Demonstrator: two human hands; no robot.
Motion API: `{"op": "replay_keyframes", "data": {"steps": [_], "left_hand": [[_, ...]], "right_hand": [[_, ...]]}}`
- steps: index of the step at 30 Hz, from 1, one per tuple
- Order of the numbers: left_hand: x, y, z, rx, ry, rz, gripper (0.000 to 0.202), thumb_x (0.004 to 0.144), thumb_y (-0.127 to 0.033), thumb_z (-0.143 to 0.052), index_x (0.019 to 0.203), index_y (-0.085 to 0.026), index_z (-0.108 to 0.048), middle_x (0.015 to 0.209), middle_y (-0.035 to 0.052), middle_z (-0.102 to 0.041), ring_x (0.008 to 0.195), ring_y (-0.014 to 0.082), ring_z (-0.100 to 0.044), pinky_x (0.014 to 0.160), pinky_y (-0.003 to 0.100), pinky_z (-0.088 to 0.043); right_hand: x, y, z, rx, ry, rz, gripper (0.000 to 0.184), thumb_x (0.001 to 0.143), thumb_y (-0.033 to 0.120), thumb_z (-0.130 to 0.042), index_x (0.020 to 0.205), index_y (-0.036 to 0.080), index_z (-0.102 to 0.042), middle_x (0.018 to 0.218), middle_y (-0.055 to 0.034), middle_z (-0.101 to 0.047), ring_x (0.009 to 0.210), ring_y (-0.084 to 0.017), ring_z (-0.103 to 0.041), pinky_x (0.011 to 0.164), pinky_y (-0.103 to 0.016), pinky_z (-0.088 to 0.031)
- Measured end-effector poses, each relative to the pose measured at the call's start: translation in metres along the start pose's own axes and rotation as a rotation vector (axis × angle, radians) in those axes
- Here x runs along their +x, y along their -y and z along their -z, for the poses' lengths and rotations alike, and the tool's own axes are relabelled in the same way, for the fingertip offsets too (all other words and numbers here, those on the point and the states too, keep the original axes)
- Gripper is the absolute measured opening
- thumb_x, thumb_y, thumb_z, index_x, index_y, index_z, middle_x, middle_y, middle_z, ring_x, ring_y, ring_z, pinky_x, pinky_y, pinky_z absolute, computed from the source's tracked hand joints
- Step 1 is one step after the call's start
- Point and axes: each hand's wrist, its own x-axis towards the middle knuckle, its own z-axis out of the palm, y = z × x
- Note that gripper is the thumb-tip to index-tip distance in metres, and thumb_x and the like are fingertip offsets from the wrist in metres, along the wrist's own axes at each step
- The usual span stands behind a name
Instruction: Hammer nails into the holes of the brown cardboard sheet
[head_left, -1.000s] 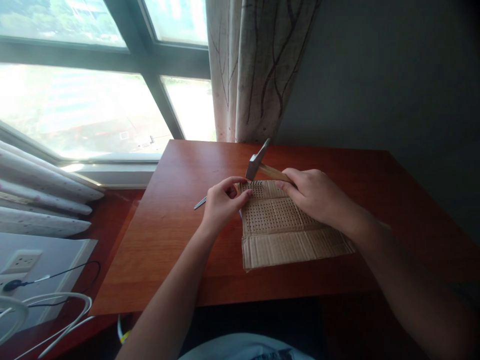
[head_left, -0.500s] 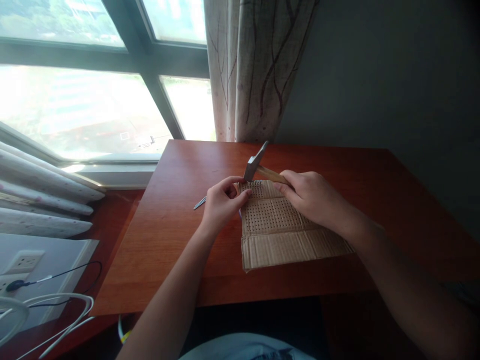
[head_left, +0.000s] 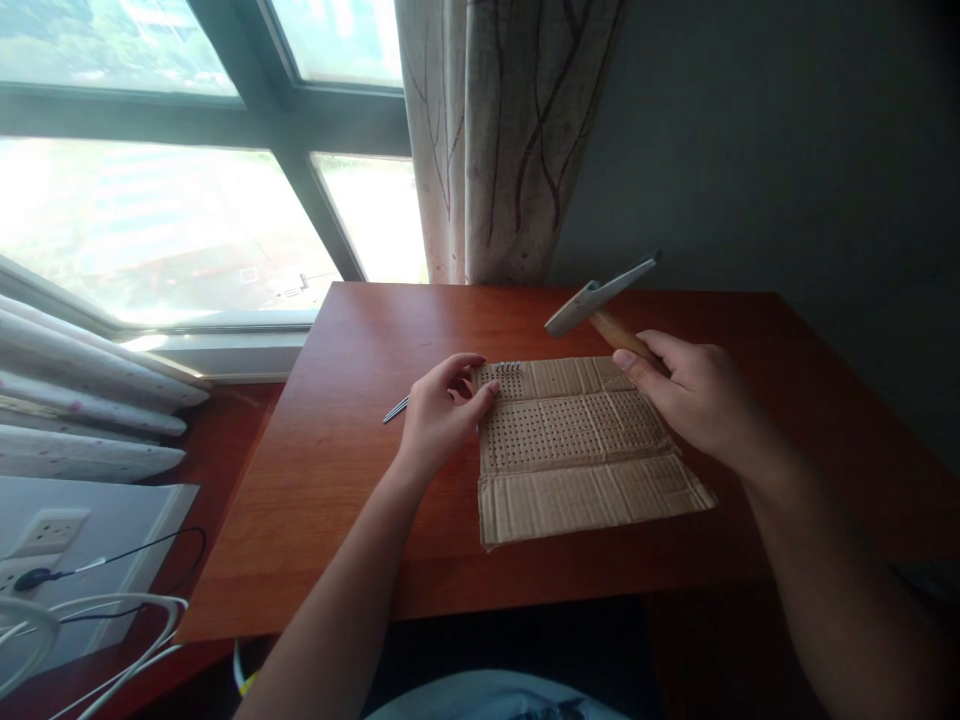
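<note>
A creased piece of brown cardboard (head_left: 570, 430), punched with rows of small holes, lies on the wooden table. Its upper left corner is between the thumb and fingers of my left hand (head_left: 444, 405); the fingertips under it are partly hidden. Close by these fingers, a short row of small metal nails (head_left: 510, 367) stands along the top edge. My right hand (head_left: 697, 395) grips the wooden handle of a hammer (head_left: 600, 297), whose metal head is raised above the cardboard, apart from it. Thin silver rods (head_left: 395, 408) stick out on the table left of my left hand.
The reddish-brown table (head_left: 337, 500) ends at a front edge near my body. Behind it hang a patterned curtain (head_left: 517, 140) and a window (head_left: 150, 220). At lower left are a wall socket (head_left: 52, 530) with a black plug and looped white cables (head_left: 142, 610).
My right hand has lifted the hammer up and to the right, off the nails by my left fingers. The left hand stays at the cardboard's corner.
</note>
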Motion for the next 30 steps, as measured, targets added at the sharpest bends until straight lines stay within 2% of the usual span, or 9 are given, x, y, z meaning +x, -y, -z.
{"op": "replay_keyframes", "data": {"steps": [4,6,10,14,17,24,30], "left_hand": [[0.0,0.004,-0.002,-0.078,0.018,0.025,0.037,0.081,-0.039,-0.075,0.111,-0.017,-0.071,0.08,0.0019,-0.067,0.067,0.0139,-0.061,0.059,0.025,-0.047],[0.0,0.006,-0.003,-0.099,0.017,0.036,0.037,0.081,-0.04,-0.075,0.111,-0.018,-0.071,0.081,0.0015,-0.067,0.064,0.0129,-0.061,0.057,0.024,-0.047],[0.0,0.005,-0.003,-0.11,0.009,0.04,0.037,0.081,-0.039,-0.076,0.11,-0.017,-0.071,0.082,0.0022,-0.069,0.065,0.0132,-0.062,0.058,0.024,-0.049],[0.001,0.003,-0.003,-0.133,0.013,0.042,0.038,0.08,-0.039,-0.076,0.111,-0.017,-0.071,0.088,0.0047,-0.073,0.072,0.0158,-0.066,0.063,0.026,-0.052],[0.001,0.002,-0.002,-0.144,0.007,0.048,0.038,0.08,-0.038,-0.076,0.111,-0.017,-0.071,0.091,0.0055,-0.074,0.073,0.0163,-0.067,0.064,0.027,-0.053],[0.001,0.003,0.001,-0.123,0.004,0.049,0.038,0.081,-0.038,-0.075,0.112,-0.016,-0.071,0.088,0.0057,-0.075,0.072,0.0171,-0.068,0.064,0.027,-0.053],[0.001,0.003,0.0,-0.147,0.0,0.045,0.037,0.081,-0.037,-0.075,0.112,-0.016,-0.071,0.086,0.0054,-0.074,0.073,0.0168,-0.068,0.063,0.026,-0.052]], "right_hand": [[-0.015,-0.03,0.0,-0.055,-0.073,-0.16,0.038,0.094,0.052,-0.054,0.069,0.024,-0.053,0.059,-0.0002,-0.057,0.052,-0.016,-0.05,0.057,-0.033,-0.033],[-0.022,-0.044,-0.005,-0.082,-0.112,-0.223,0.038,0.09,0.056,-0.059,0.07,0.024,-0.055,0.062,-0.0022,-0.061,0.056,-0.019,-0.055,0.058,-0.033,-0.034],[-0.029,-0.06,-0.018,0.016,-0.118,-0.315,0.041,0.082,0.063,-0.066,0.077,0.023,-0.059,0.07,-0.0046,-0.066,0.065,-0.023,-0.06,0.062,-0.035,-0.039],[-0.03,-0.061,-0.028,0.133,-0.06,-0.328,0.04,0.082,0.061,-0.066,0.076,0.023,-0.058,0.069,-0.0021,-0.062,0.063,-0.02,-0.057,0.061,-0.033,-0.04],[-0.028,-0.058,-0.03,0.153,-0.079,-0.313,0.037,0.082,0.058,-0.066,0.076,0.023,-0.057,0.067,-0.0004,-0.058,0.061,-0.019,-0.053,0.06,-0.033,-0.038],[-0.02,-0.053,-0.029,0.166,-0.14,-0.295,0.038,0.082,0.059,-0.066,0.082,0.022,-0.061,0.07,-0.0015,-0.061,0.064,-0.019,-0.054,0.063,-0.034,-0.039],[-0.018,-0.05,-0.027,0.186,-0.123,-0.301,0.041,0.082,0.062,-0.065,0.081,0.022,-0.06,0.067,-0.0006,-0.057,0.062,-0.019,-0.052,0.061,-0.033,-0.039]]}}
